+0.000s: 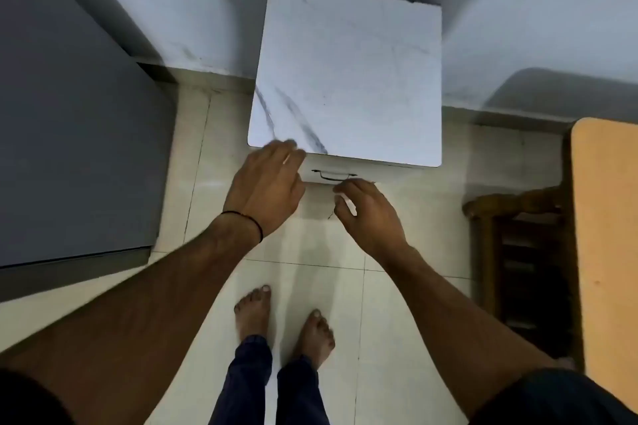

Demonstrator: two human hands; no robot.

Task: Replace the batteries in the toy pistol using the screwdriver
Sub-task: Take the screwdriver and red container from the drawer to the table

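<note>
A small cabinet with a white marble-pattern top [348, 72] stands against the wall ahead of me. On its front face, just under the top's near edge, is a dark drawer handle [333, 175]. My left hand [266, 188] reaches toward the top's near left corner, fingers relaxed, holding nothing. My right hand [367, 212] hovers just below the handle with fingers loosely curled and empty. No toy pistol, screwdriver or batteries are in view.
A grey cupboard [76, 134] fills the left side. An orange tabletop [607, 235] and a dark wooden chair [518, 259] stand at the right. My bare feet [283, 321] are on the pale tiled floor between them.
</note>
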